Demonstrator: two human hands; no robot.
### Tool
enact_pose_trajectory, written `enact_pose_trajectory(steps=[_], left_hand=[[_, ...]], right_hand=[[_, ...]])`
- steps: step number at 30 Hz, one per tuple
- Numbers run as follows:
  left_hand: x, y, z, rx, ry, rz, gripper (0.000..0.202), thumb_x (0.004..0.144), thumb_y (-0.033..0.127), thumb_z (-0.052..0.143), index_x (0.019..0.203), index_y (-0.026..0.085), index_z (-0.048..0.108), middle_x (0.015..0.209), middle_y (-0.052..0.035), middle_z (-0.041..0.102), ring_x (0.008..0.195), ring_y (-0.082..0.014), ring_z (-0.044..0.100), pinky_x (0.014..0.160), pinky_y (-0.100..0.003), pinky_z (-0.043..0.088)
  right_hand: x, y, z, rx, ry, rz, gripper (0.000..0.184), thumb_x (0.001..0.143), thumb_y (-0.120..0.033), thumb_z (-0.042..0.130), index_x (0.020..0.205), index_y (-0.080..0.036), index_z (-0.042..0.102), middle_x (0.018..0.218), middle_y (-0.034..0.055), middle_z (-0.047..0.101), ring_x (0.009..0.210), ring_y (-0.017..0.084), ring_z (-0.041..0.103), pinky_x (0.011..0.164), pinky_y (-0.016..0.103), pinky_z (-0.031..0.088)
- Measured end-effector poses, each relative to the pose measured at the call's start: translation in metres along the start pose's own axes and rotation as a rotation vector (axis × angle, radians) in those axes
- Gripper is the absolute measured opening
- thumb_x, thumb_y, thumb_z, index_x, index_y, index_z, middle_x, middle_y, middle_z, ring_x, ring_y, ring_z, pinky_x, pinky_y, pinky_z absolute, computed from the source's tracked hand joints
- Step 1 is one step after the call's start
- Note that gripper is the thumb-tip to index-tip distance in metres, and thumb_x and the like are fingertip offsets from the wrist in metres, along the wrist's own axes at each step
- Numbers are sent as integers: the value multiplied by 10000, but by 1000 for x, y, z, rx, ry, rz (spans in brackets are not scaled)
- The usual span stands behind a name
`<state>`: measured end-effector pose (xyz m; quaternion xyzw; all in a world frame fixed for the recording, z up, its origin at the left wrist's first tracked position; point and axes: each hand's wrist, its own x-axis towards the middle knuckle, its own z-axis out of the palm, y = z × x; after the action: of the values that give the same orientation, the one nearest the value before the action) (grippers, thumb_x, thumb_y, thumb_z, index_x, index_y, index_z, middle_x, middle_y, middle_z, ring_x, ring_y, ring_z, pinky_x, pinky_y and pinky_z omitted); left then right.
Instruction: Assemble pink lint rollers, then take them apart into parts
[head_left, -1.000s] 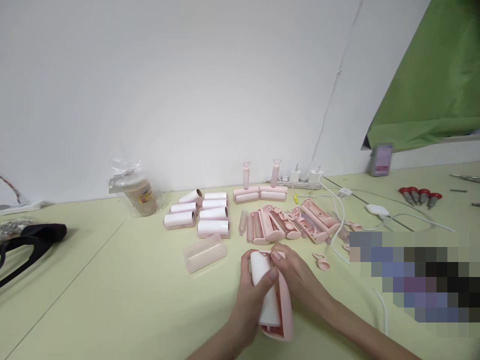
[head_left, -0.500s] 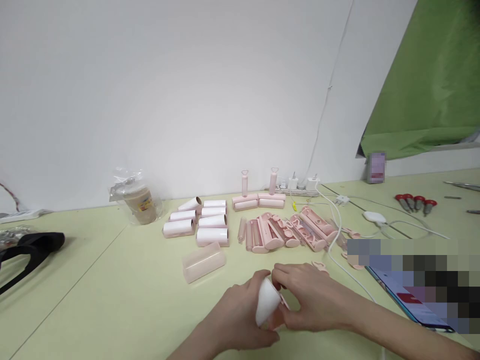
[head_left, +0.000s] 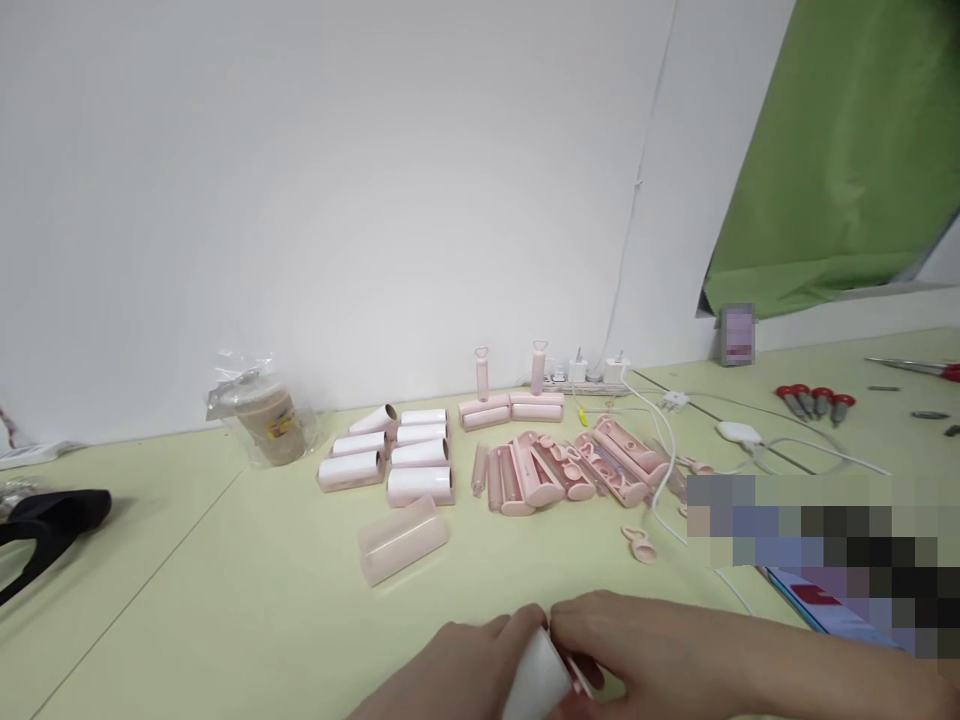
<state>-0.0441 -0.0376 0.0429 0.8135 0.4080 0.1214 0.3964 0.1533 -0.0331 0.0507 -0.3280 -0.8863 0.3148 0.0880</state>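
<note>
Pale green and seamed, my desk stretches out ahead of me. At twelve o'clock, two pink rollers sit with handles upright; just nearer, pink casings lie clustered together. White rolls in pale pink holders line up at eleven, with a translucent sleeve lying nearer me at ten. Beyond it, also at ten, stands a bagged cup; a black object lies toward nine. A loose pink spoon-shaped piece lies between one and two, beside a white cable. Red-handled tools lie at two, a partly blurred phone toward three.
</note>
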Motion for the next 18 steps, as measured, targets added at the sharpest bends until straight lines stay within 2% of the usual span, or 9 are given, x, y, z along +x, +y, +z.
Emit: enact_pose_trajectory(steps=[4, 7, 10, 12, 14, 16, 18], left_hand=[[-3, 2, -8, 33, 46, 82, 197, 691, 221, 593, 876, 287, 602, 682, -10, 626, 513, -200, 559, 462, -239, 328], [-1, -3, -9, -81, 45, 51, 257, 679, 270, 611, 932, 308, 596, 691, -5, 627, 547, -199, 560, 505, -245, 365], [3, -11, -4, -289, 106, -13, 461, 612, 274, 654, 1057, 296, 537, 709, -3, 611, 599, -194, 553, 549, -249, 394], [7, -16, 3, -408, 200, -60, 637, 540, 207, 679, 1136, 285, 470, 761, -4, 593, 625, -184, 541, 565, -250, 403], [9, -21, 9, -528, 268, -116, 738, 517, 160, 667, 1192, 298, 404, 786, -3, 574, 602, -168, 531, 558, -257, 409], [9, -24, 13, -672, 288, -147, 743, 542, 178, 663, 1214, 304, 373, 777, -7, 565, 579, -162, 536, 556, -273, 422], [9, -26, 14, -813, 278, -136, 730, 565, 237, 683, 1217, 286, 358, 753, -14, 572, 593, -172, 559, 576, -294, 440]], right_hand=[[-2, -5, -6, -26, -71, 24, 105, 735, -228, 521, 689, -195, 610, 552, -45, 470, 459, 86, 368, 428, 187, 288], [-4, -2, -10, 13, -61, 98, 175, 731, -353, 557, 766, -204, 639, 590, -27, 528, 456, 92, 392, 392, 187, 259], [1, 13, -20, 57, 120, 191, 308, 705, -448, 579, 917, -231, 629, 670, -7, 582, 515, 119, 480, 412, 192, 308], [11, 26, -30, 44, 315, 199, 269, 789, -394, 490, 967, -234, 611, 741, 13, 607, 618, 146, 538, 501, 216, 380], [27, 39, -42, -64, 461, 194, 253, 847, -307, 394, 947, -223, 610, 777, 22, 614, 675, 153, 554, 570, 239, 408], [49, 50, -51, -231, 495, 213, 247, 847, -241, 379, 930, -217, 611, 795, 20, 610, 686, 150, 556, 597, 249, 416], [76, 58, -56, -335, 463, 234, 222, 824, -195, 421, 915, -210, 623, 856, 29, 606, 759, 161, 561, 671, 272, 420]])
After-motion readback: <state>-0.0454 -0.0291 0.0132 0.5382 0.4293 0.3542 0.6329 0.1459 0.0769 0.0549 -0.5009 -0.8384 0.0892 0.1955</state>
